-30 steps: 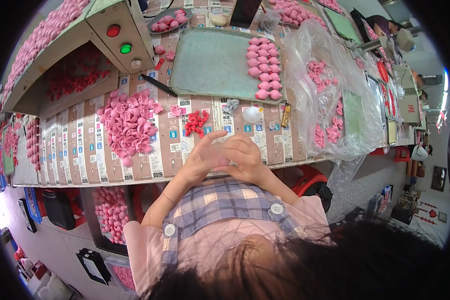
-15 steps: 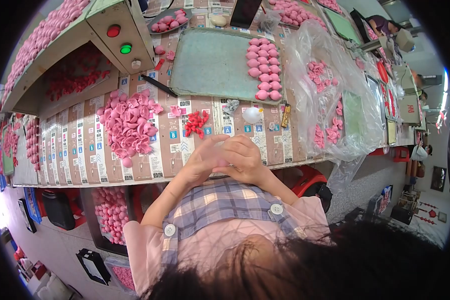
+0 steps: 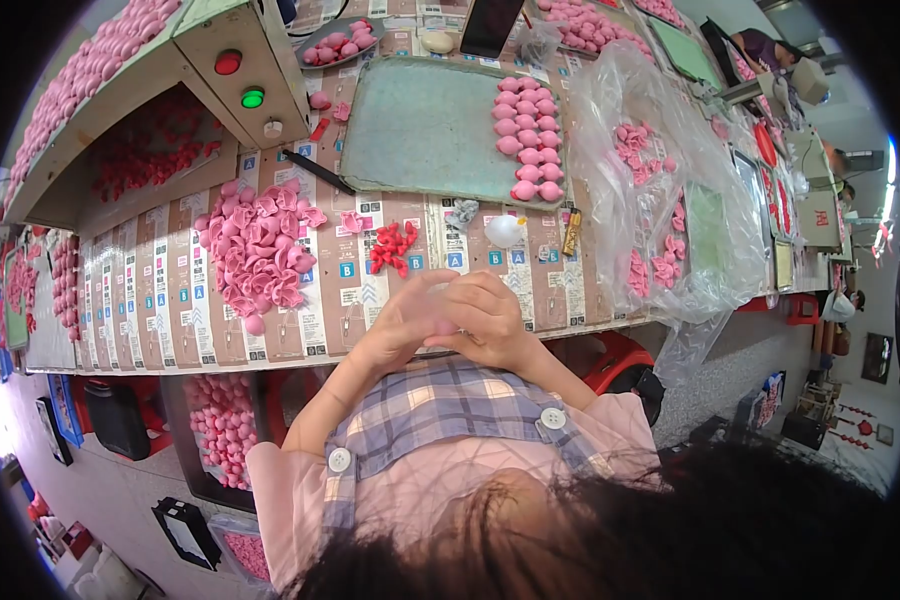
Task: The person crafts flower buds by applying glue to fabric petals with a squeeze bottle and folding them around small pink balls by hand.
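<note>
Near the centre of the frame, the left hand (image 3: 407,322) and right hand (image 3: 486,318) met with curled fingers around a pink piece (image 3: 444,326), mostly hidden; I could not tell how firmly either gripped it. At upper centre, a flat tray (image 3: 420,125) bore rows of pink pieces along its right side. A dark dish (image 3: 308,52) above held more pink pieces, as did a black bin (image 3: 177,430) at lower left. Red pieces lay inside the box-like housing (image 3: 198,62) at upper left.
</note>
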### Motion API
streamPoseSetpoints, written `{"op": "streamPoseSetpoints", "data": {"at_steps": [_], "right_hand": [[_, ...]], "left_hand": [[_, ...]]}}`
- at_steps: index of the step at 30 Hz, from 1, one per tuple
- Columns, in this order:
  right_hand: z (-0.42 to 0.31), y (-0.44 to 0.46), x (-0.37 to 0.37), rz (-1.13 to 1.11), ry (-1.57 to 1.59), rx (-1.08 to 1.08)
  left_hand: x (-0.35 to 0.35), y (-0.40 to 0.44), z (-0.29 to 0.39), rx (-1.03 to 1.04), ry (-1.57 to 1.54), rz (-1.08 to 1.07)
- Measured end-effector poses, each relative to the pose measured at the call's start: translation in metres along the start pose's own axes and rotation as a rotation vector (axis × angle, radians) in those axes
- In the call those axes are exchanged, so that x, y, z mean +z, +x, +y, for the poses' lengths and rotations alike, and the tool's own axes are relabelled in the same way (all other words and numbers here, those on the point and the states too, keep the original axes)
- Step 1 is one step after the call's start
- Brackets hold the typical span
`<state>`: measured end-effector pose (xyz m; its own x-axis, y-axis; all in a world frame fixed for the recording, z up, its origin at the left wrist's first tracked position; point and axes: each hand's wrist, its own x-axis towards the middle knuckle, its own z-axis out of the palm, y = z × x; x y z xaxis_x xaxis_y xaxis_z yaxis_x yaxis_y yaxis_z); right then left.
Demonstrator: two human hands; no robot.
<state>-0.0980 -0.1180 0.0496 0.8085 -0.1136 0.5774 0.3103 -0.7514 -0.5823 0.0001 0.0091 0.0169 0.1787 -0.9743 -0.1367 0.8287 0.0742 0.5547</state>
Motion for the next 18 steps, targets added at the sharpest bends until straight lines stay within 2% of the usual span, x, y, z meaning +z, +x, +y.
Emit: {"op": "streamPoseSetpoints", "data": {"at_steps": [5,13,16,18], "right_hand": [[0.003,-0.001,0.0,0.0,0.093,0.056],[0.004,-0.001,-0.005,-0.001,0.045,0.082],[0.003,-0.002,-0.01,-0.009,0.022,0.141],[0.005,-0.006,-0.011,-0.019,0.17,0.3]], "left_hand": [[0.003,-0.001,0.006,0.084,0.227,0.079],[0.008,0.0,0.009,0.171,0.334,0.103],[0.007,0.002,0.01,0.23,0.448,0.102],[0.002,0.003,0.011,0.301,0.611,0.113]]}}
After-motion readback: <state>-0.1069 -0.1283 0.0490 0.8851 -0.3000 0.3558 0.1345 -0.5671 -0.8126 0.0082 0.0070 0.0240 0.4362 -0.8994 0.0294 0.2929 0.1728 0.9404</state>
